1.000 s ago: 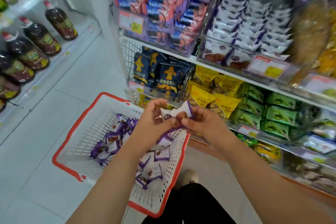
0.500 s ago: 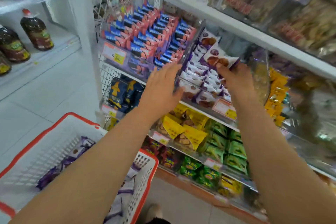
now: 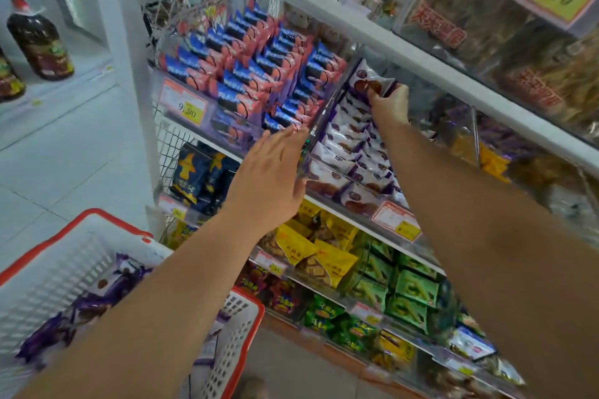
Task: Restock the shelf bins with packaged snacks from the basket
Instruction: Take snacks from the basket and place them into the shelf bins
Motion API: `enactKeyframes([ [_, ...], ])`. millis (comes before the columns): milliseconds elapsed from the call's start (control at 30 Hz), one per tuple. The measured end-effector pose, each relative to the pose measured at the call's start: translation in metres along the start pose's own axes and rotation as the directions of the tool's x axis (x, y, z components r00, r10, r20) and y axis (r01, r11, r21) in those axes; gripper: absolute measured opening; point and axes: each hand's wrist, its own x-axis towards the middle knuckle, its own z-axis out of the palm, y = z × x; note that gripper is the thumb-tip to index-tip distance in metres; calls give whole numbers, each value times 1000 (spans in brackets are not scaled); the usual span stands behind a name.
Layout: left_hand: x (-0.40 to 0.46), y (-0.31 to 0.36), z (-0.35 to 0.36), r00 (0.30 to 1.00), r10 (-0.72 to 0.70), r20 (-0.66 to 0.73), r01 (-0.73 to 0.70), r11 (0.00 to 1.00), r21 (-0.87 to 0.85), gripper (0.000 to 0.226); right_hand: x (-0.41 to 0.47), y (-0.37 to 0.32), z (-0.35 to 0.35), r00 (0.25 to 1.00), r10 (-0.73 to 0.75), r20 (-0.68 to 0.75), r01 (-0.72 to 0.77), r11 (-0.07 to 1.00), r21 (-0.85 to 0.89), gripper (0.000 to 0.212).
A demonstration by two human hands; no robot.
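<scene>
My right hand (image 3: 389,105) pinches a white-and-purple snack pack (image 3: 368,81) at the back of a clear shelf bin (image 3: 327,110) filled with rows of the same packs (image 3: 348,152). My left hand (image 3: 269,178) is flat with straight fingers against the bin's left wall near its front corner. A white basket with a red rim (image 3: 240,327) sits at the lower left, with several purple snack packs (image 3: 94,301) inside; my left forearm covers part of it.
A neighbouring bin of blue-and-pink packs (image 3: 259,74) stands left of the purple one. Yellow (image 3: 317,246) and green packs (image 3: 408,288) fill the shelves below. Dark bottles (image 3: 39,39) stand on a shelf at the far left. An upper shelf edge (image 3: 421,55) hangs just above my right hand.
Both hands rose from over the basket to the shelf. My right hand carried the pack deeper toward the bin's back; my left hand let go of the pack and now lies against the bin's side.
</scene>
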Motion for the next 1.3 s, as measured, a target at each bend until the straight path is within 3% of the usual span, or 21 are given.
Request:
enactKeyframes([
  [200,0,1,1,1000,-7,-17,7,1000,-11,69,4,12,2,999,-43,13,44,992,-117,35],
  [500,-1,3,-1,1000,-13,-24,13,1000,-25,69,-1,17,-2,999,45,-10,-45,999,10,48],
  [667,-1,6,-1,1000,-15,-12,14,999,-33,70,-14,13,-10,999,37,-30,-37,999,8,61],
  [800,-2,5,-2,1000,-18,23,18,1000,-19,71,-40,1,-21,1000,-5,-23,6,1000,6,57],
  [900,-2,6,-9,994,-17,107,21,999,-33,74,-84,-9,-26,992,-74,102,68,995,66,37],
  [1000,-1,7,-27,979,-29,199,36,999,-33,73,-154,-7,-21,952,-272,141,241,949,202,14],
  [1100,-29,-7,-31,998,47,41,-42,994,-103,59,-236,18,-1,897,-405,178,315,868,384,18],
  [1133,-47,-20,-25,1000,10,-22,-13,991,-130,51,-262,31,10,876,-424,231,317,866,387,19],
  [1200,-99,-51,-8,978,-208,-27,197,956,-215,35,-308,67,33,814,-403,418,285,905,317,15],
  [1233,-125,-66,0,936,-347,49,349,907,-235,29,-324,86,46,758,-366,539,277,930,242,12],
  [1300,-189,-98,20,785,-565,255,610,777,-155,23,-351,130,71,600,-249,761,357,934,24,12],
])
